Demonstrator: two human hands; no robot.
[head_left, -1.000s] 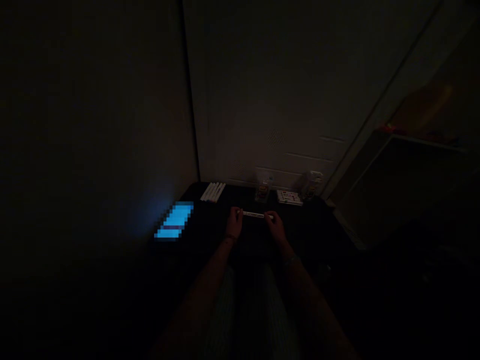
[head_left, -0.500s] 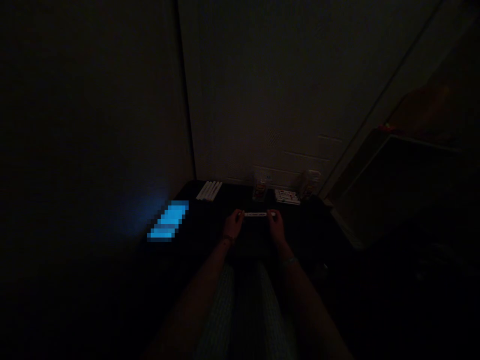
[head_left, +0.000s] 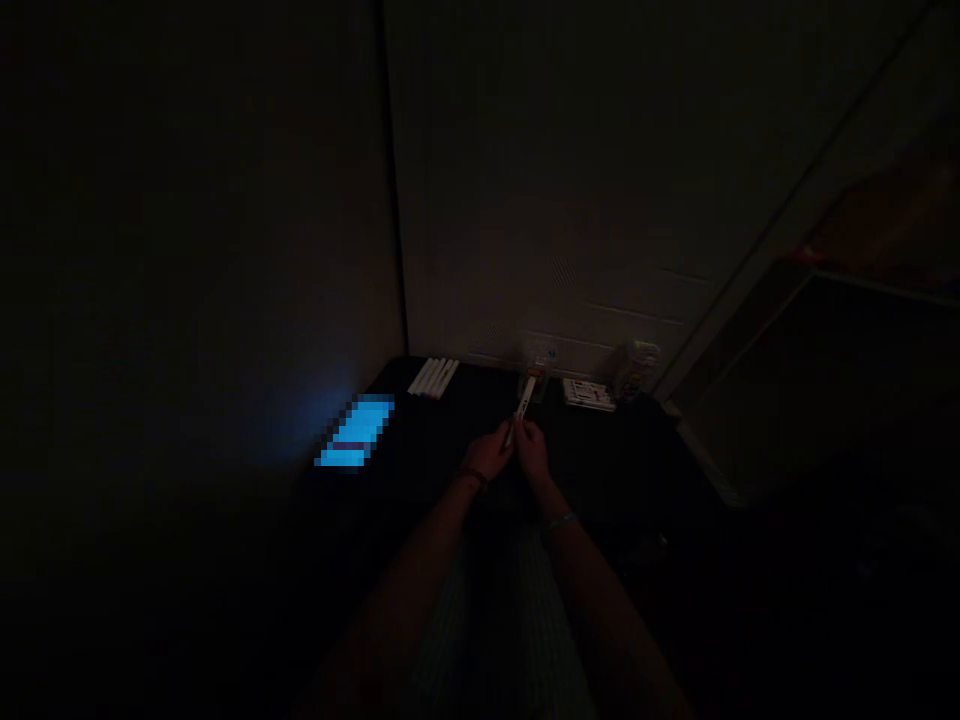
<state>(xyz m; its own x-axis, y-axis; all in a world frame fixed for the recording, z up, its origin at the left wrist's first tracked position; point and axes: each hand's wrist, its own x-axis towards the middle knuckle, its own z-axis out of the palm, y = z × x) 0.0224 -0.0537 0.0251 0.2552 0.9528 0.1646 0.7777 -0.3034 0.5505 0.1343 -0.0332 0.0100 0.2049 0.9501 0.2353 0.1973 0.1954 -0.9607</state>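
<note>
Both hands meet over the dark table (head_left: 622, 465) around a slim white marker (head_left: 527, 397) with dark print. Its far end points up and away from me. My left hand (head_left: 490, 453) is closed round the near end, fingers wrapped. Beside it, my right hand (head_left: 533, 450) is closed too, its fingertips pinching the marker close to the left ones. In the dim light the exact finger contact is hard to make out. Several white markers (head_left: 433, 377) lie side by side at the back left. More printed white markers (head_left: 589, 393) lie bunched at the back right.
A clear container (head_left: 537, 360) stands behind the held marker, partly covered by it. Another clear container (head_left: 637, 368) is at the back right corner. On the left glows a blurred blue rectangle (head_left: 356, 430), seemingly a screen. A pale wall (head_left: 525, 200) rises behind the table.
The marker has turned from lying crosswise between my hands to pointing away from me. My hands have come together at its near end. The view has shifted slightly.
</note>
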